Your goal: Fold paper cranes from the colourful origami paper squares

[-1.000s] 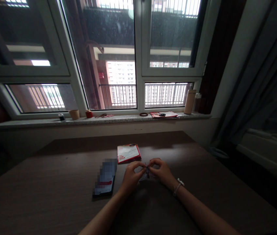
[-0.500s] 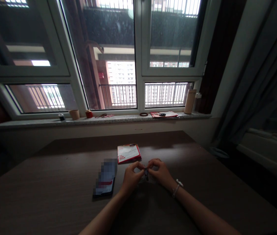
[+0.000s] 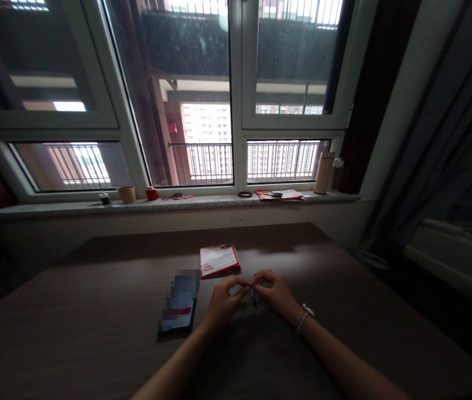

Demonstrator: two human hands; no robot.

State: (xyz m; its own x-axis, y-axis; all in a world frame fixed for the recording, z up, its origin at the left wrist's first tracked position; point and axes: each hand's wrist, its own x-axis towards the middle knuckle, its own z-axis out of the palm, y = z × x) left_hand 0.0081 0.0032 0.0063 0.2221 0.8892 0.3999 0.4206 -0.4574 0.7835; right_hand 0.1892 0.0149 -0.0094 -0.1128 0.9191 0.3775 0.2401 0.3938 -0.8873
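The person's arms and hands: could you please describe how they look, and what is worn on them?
The left hand and right hand wear no gloves, and no sleeves show on the forearms. The right wrist wears a thin, pale bracelet with a small white piece; nothing shows on the left wrist.

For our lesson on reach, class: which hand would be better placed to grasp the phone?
Probably the left hand: the phone lies to its left, while the right hand is farther away. Both hands seem to pinch a small dark item.
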